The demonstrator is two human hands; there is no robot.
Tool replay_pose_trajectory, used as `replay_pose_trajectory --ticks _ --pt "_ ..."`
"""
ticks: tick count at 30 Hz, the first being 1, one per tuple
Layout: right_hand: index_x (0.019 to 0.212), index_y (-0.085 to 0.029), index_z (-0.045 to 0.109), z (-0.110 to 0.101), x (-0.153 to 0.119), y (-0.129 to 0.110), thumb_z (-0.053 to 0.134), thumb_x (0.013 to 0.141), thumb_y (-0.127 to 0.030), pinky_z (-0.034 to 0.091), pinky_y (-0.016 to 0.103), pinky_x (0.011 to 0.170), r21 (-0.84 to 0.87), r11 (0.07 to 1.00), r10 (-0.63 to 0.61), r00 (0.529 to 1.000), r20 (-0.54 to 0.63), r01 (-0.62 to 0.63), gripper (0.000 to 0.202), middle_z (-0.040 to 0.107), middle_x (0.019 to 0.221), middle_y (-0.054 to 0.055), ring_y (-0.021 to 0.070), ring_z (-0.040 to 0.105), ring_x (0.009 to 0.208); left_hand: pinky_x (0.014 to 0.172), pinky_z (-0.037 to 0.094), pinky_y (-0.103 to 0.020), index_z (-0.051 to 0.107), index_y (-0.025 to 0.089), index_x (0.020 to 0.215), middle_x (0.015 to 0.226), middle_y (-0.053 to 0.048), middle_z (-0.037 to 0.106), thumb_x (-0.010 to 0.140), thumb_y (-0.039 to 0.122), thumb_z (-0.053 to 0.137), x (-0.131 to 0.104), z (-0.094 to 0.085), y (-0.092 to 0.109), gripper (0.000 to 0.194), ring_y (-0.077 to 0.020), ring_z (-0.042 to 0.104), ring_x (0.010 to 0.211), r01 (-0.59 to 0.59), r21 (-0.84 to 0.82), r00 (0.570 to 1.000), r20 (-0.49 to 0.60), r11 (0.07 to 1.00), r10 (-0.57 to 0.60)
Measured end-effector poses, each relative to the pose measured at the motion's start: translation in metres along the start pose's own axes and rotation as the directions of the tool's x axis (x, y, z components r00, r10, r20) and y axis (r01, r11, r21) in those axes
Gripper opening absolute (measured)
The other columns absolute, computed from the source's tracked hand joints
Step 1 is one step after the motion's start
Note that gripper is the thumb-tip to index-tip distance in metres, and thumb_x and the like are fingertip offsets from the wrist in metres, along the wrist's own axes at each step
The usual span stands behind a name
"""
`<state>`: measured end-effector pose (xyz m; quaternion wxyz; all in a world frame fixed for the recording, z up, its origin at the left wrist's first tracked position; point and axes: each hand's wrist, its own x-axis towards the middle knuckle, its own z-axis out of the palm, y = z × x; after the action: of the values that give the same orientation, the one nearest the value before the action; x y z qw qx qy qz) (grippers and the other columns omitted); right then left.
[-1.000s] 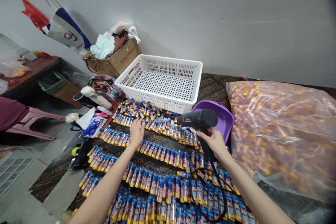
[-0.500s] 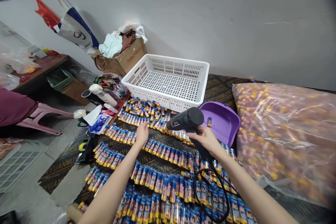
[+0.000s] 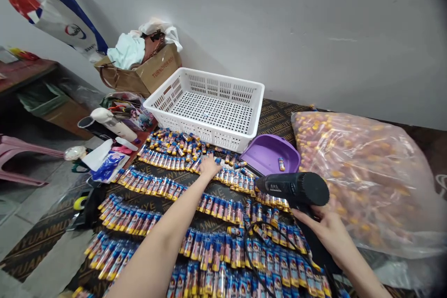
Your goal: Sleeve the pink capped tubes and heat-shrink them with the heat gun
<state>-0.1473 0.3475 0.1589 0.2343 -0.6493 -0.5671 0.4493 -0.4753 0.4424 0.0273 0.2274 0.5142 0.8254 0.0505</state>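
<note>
My right hand [image 3: 330,230] is wrapped round the handle of a black hair dryer [image 3: 293,187], its barrel lying level and its nozzle pointing left. A black cord [image 3: 248,253] loops from it over the tubes. My left hand [image 3: 208,166] reaches in among small blue-and-yellow capped tubes [image 3: 167,160] at the back row, fingertips down at them. The back of the hand hides most of its fingers, so I cannot make out a grip. Further rows of the same tubes [image 3: 223,209] lie side by side across the dark printed table covering [image 3: 185,175].
Behind the rows stands a white plastic basket [image 3: 204,121]. A purple scoop-shaped tray [image 3: 265,153] with one tube in it sits right of it. At the right lies a large clear bag [image 3: 363,181] of yellow-capped pieces. Bottles [image 3: 111,125] and a cardboard box [image 3: 153,70] stand left.
The hair dryer in my right hand has moved right and lower, away from the back rows. My left hand has shifted right along the tubes. The view has turned a little right.
</note>
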Motion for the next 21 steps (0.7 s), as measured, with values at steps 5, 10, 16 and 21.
replay_pose_trajectory --ticks 5,10,16,21 --pt "0.100 -0.010 0.068 0.024 0.001 -0.021 0.068 0.067 -0.049 0.048 0.042 0.088 0.133 0.990 0.038 0.994 0.103 -0.052 0.052 0.069 0.104 0.013 0.0340 0.061 0.100 0.079 0.046 -0.036 0.052 0.016 0.106 0.099 -0.016 0.065 0.070 0.029 0.058 0.014 -0.001 0.005 0.039 -0.0294 0.062 0.096 -0.011 -0.026 1.000 0.022 1.000 0.012" --pt "0.102 -0.012 0.068 0.051 0.010 -0.042 0.068 0.068 -0.048 0.047 0.042 0.090 0.190 0.982 -0.044 0.987 0.152 0.014 0.049 0.068 0.108 0.012 0.0325 0.060 0.104 0.082 0.044 -0.035 0.047 0.014 0.117 0.113 -0.018 0.061 0.075 0.038 0.054 0.047 -0.037 -0.010 0.050 -0.0290 0.058 0.105 0.051 -0.081 0.996 -0.063 0.995 -0.056" --pt "0.093 -0.010 0.070 0.088 0.027 -0.072 0.070 0.065 -0.046 0.051 0.040 0.078 0.275 0.961 -0.094 0.972 0.215 0.032 0.046 0.071 0.098 0.013 0.0311 0.064 0.091 0.089 0.041 -0.029 0.055 0.015 0.113 0.116 -0.013 0.062 0.078 0.039 0.052 0.048 -0.096 -0.075 0.043 -0.0240 0.055 0.110 0.039 -0.119 0.984 -0.168 0.992 -0.059" --pt "0.096 -0.010 0.069 0.130 0.052 -0.100 0.070 0.066 -0.042 0.051 0.039 0.077 0.334 0.935 -0.215 0.937 0.276 0.116 0.044 0.071 0.098 0.012 0.0300 0.064 0.090 0.084 0.043 -0.029 0.062 0.014 0.104 0.108 -0.010 0.066 0.078 0.033 0.052 0.014 -0.131 -0.139 0.033 -0.0229 0.060 0.100 0.080 -0.139 0.969 -0.223 0.987 -0.110"
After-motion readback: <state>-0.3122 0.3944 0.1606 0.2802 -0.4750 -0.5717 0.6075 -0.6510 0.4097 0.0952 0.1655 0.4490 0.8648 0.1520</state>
